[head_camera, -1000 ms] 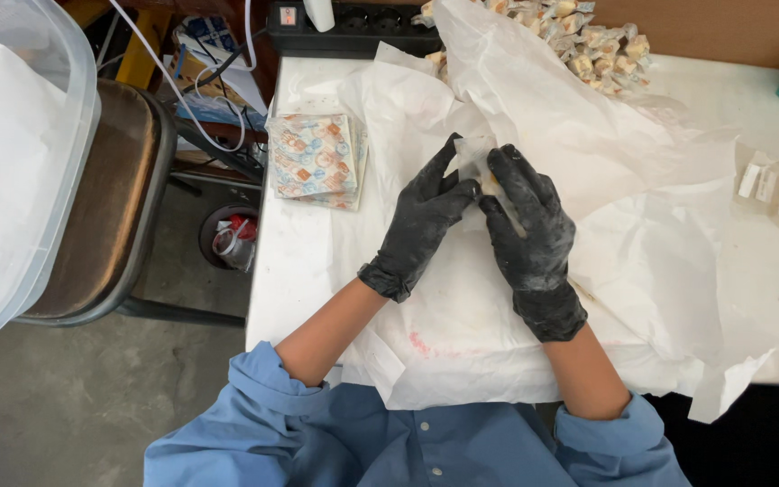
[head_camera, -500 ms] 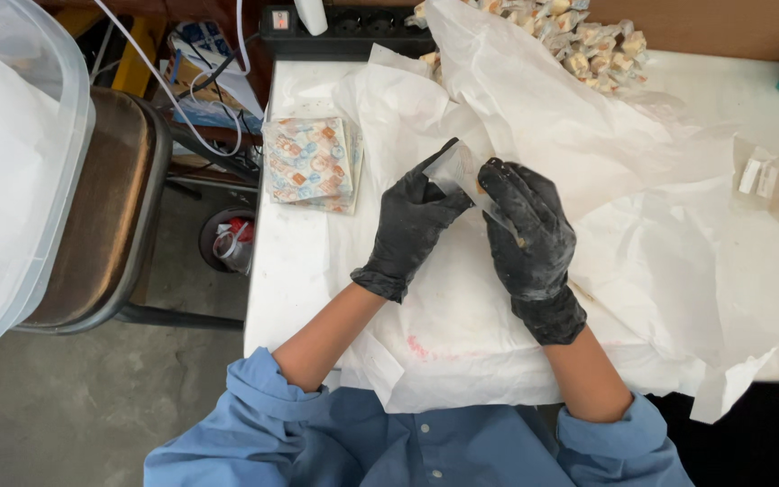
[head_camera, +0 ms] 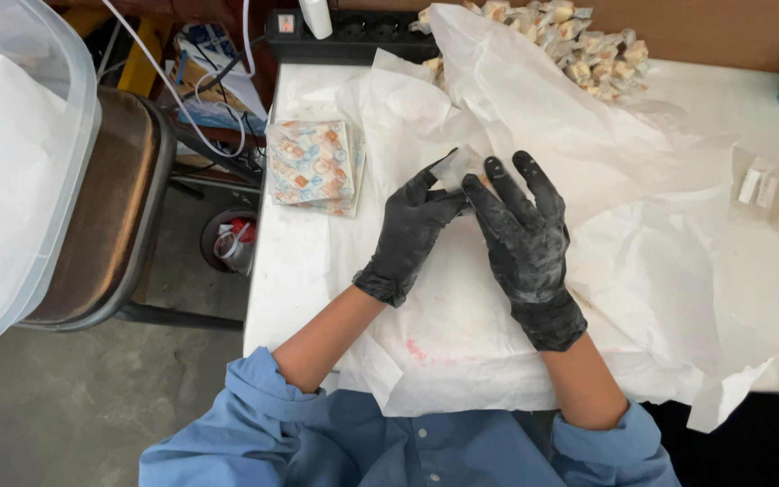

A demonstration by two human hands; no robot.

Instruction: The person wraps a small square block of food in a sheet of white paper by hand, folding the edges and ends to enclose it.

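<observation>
Two black-gloved hands meet over white paper (head_camera: 642,271) on a white table (head_camera: 290,280); the left hand (head_camera: 410,236) and right hand (head_camera: 525,243) pinch a small clear wrapper (head_camera: 453,166) between their fingertips (contents too small to tell), the right fingers otherwise spread; a stack of patterned packets (head_camera: 310,162) lies just left; wrapped sweets (head_camera: 588,50) are heaped at the far edge; a clear tub (head_camera: 24,162) sits on a chair (head_camera: 105,225).
</observation>
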